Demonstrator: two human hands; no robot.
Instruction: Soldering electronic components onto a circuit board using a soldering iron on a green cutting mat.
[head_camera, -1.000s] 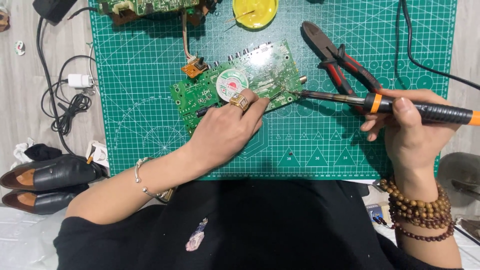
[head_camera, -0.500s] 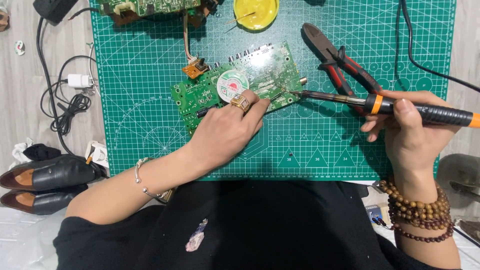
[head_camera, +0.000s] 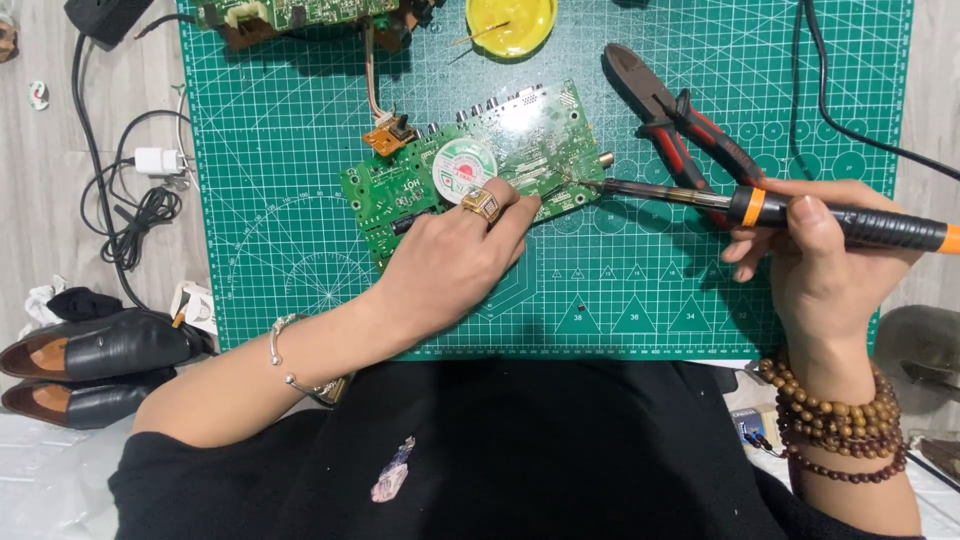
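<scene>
A green circuit board (head_camera: 400, 190) lies tilted on the green cutting mat (head_camera: 300, 260). My left hand (head_camera: 455, 260), wearing a gold ring, rests on the board's near edge, fingers pressed beside a round solder spool (head_camera: 463, 165). My right hand (head_camera: 815, 260) grips a black and orange soldering iron (head_camera: 860, 225). The iron's metal tip (head_camera: 580, 182) touches the board's right end, just past my left fingertips.
Red-handled cutting pliers (head_camera: 680, 120) lie behind the iron. A yellow dish (head_camera: 510, 22) and a second circuit board (head_camera: 300, 15) sit at the mat's far edge. Cables and a white charger (head_camera: 155, 160) lie left of the mat, black shoes (head_camera: 90, 350) below them.
The iron's tip and both hands have held almost the same place on the board; only a slight shift of the right hand shows.
</scene>
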